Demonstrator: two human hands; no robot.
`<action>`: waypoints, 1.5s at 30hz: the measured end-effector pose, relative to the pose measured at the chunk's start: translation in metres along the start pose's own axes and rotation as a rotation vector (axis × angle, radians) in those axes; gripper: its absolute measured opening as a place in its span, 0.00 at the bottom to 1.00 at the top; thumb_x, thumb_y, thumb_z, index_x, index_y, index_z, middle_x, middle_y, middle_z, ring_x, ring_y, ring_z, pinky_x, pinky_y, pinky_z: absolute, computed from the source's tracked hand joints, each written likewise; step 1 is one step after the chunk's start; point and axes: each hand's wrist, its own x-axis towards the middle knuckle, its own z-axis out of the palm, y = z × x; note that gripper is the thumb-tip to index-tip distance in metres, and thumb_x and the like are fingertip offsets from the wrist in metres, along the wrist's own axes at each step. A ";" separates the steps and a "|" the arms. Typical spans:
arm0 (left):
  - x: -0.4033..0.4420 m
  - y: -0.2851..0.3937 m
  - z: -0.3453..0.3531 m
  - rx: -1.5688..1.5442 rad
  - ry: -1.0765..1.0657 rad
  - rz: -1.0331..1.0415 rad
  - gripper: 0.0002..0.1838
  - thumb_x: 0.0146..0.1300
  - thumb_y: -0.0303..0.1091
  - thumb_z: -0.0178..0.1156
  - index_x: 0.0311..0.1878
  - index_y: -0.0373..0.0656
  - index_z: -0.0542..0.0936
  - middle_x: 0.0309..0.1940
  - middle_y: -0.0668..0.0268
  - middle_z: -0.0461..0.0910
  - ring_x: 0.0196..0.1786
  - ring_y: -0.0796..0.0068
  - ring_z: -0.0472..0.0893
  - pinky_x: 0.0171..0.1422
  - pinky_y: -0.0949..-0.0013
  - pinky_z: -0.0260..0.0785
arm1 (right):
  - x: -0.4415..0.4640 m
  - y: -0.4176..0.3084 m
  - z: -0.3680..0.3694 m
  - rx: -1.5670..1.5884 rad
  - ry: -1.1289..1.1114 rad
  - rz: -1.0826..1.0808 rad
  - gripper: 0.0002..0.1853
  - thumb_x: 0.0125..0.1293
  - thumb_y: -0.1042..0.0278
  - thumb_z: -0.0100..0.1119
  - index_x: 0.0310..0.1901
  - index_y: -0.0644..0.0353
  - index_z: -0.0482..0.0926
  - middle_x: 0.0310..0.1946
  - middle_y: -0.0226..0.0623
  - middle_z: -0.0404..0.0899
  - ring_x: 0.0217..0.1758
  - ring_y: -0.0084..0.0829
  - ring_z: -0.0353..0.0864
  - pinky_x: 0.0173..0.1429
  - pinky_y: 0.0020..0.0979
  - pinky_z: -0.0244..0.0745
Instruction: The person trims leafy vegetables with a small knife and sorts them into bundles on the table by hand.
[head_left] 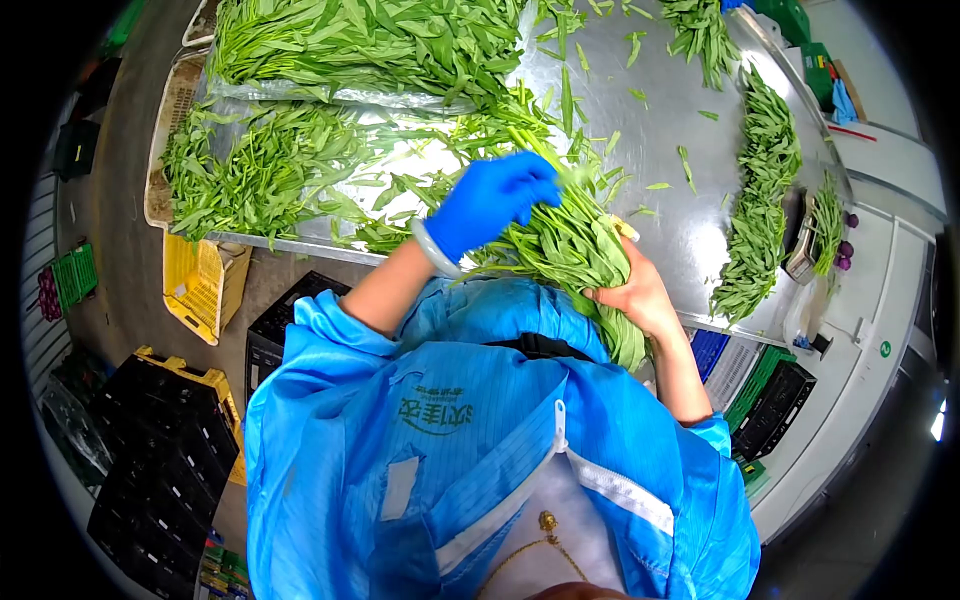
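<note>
My right hand (640,292), bare, is wrapped round a bunch of water spinach (572,235) just in front of my body. The bunch lies at a slant, its leaves toward me and pale stems pointing up and left. Something yellow is at the fingers of this hand. My left hand (497,200), in a blue glove, is over the stems of the same bunch with its fingers curled in. Whatever is between those fingertips is hidden. A white band circles the left wrist.
A metal table (650,130) carries a large leafy pile (360,40), a looser pile (260,175) and a leafy row (762,190) at the right. A yellow crate (205,285) and black crates (160,460) stand at the left. More crates (770,400) are at the right.
</note>
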 end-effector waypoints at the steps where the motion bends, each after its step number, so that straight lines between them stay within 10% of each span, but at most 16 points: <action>1: -0.005 0.010 -0.010 -0.161 0.020 -0.008 0.11 0.68 0.38 0.57 0.46 0.40 0.78 0.31 0.66 0.82 0.26 0.82 0.76 0.30 0.79 0.66 | 0.000 0.004 -0.001 0.021 -0.010 0.006 0.42 0.43 0.81 0.69 0.64 0.69 0.65 0.53 0.38 0.77 0.56 0.27 0.74 0.63 0.28 0.66; 5: -0.005 -0.005 -0.082 -0.046 0.436 0.094 0.18 0.66 0.34 0.59 0.57 0.38 0.74 0.35 0.64 0.81 0.29 0.80 0.77 0.34 0.77 0.69 | 0.000 0.013 -0.003 0.200 -0.019 0.025 0.41 0.43 0.82 0.68 0.64 0.68 0.66 0.54 0.38 0.77 0.56 0.28 0.74 0.62 0.29 0.67; 9: -0.035 0.004 -0.083 0.949 0.878 0.274 0.29 0.58 0.38 0.67 0.63 0.44 0.73 0.43 0.60 0.81 0.29 0.80 0.77 0.32 0.75 0.70 | -0.003 0.009 -0.006 0.428 0.098 0.061 0.37 0.46 0.82 0.67 0.63 0.68 0.67 0.53 0.38 0.78 0.54 0.29 0.77 0.60 0.29 0.70; 12: -0.061 -0.020 -0.063 0.279 0.411 -0.071 0.11 0.63 0.35 0.60 0.42 0.41 0.85 0.30 0.67 0.84 0.26 0.80 0.76 0.30 0.74 0.67 | 0.001 0.006 -0.009 0.435 0.195 -0.008 0.36 0.47 0.81 0.67 0.62 0.68 0.68 0.52 0.38 0.78 0.53 0.29 0.77 0.59 0.29 0.71; 14: -0.062 -0.064 -0.035 -0.134 0.050 -0.196 0.15 0.66 0.36 0.56 0.49 0.37 0.82 0.35 0.63 0.84 0.38 0.74 0.83 0.47 0.68 0.75 | 0.004 -0.003 -0.006 0.443 0.190 -0.024 0.36 0.48 0.83 0.66 0.62 0.68 0.66 0.53 0.39 0.77 0.55 0.30 0.77 0.61 0.29 0.69; 16: -0.046 -0.077 -0.003 -0.202 -0.122 -0.125 0.31 0.69 0.47 0.54 0.69 0.41 0.64 0.63 0.57 0.72 0.63 0.65 0.73 0.65 0.62 0.66 | 0.010 -0.010 0.001 0.439 0.176 -0.087 0.36 0.48 0.82 0.67 0.62 0.68 0.66 0.54 0.39 0.77 0.55 0.30 0.77 0.61 0.29 0.69; 21: -0.004 -0.090 0.002 -1.187 -0.280 0.122 0.32 0.70 0.49 0.51 0.71 0.41 0.59 0.68 0.58 0.65 0.68 0.62 0.67 0.71 0.58 0.62 | 0.007 -0.032 0.038 -0.755 0.191 -0.254 0.40 0.45 0.73 0.66 0.65 0.65 0.65 0.39 0.40 0.80 0.31 0.44 0.82 0.34 0.39 0.78; 24: 0.001 -0.086 0.000 -1.076 -0.074 0.030 0.30 0.70 0.48 0.51 0.70 0.40 0.62 0.67 0.57 0.67 0.68 0.61 0.68 0.73 0.57 0.60 | 0.004 -0.031 0.067 -1.339 0.318 -0.515 0.39 0.50 0.74 0.61 0.67 0.64 0.63 0.29 0.38 0.73 0.26 0.35 0.76 0.28 0.35 0.74; 29: 0.009 -0.041 0.011 -1.193 -0.128 0.100 0.38 0.63 0.44 0.56 0.73 0.39 0.55 0.68 0.50 0.63 0.69 0.56 0.66 0.74 0.57 0.57 | 0.007 -0.042 0.070 -1.390 0.445 -0.660 0.36 0.52 0.72 0.54 0.68 0.64 0.63 0.24 0.34 0.65 0.24 0.29 0.71 0.28 0.30 0.69; 37: 0.021 -0.005 -0.016 -0.920 -0.151 -0.002 0.41 0.55 0.31 0.62 0.72 0.39 0.57 0.44 0.61 0.79 0.49 0.64 0.79 0.60 0.60 0.71 | 0.002 -0.054 0.066 -0.758 0.238 -0.625 0.52 0.45 0.51 0.73 0.69 0.62 0.58 0.46 0.52 0.72 0.48 0.46 0.76 0.50 0.40 0.73; 42: 0.019 0.030 -0.060 -0.649 -0.139 -0.042 0.39 0.53 0.34 0.60 0.70 0.37 0.61 0.52 0.55 0.78 0.38 0.69 0.81 0.49 0.67 0.75 | -0.006 -0.090 0.038 -0.578 0.359 -0.745 0.43 0.47 0.53 0.74 0.65 0.59 0.65 0.58 0.50 0.70 0.59 0.48 0.72 0.61 0.44 0.68; 45: 0.018 0.056 -0.062 -0.607 -0.304 -0.090 0.48 0.48 0.36 0.62 0.73 0.36 0.53 0.67 0.46 0.63 0.54 0.63 0.78 0.48 0.69 0.78 | 0.015 -0.089 0.034 -0.303 0.401 -0.699 0.34 0.52 0.57 0.71 0.59 0.59 0.70 0.50 0.43 0.77 0.45 0.40 0.77 0.50 0.37 0.73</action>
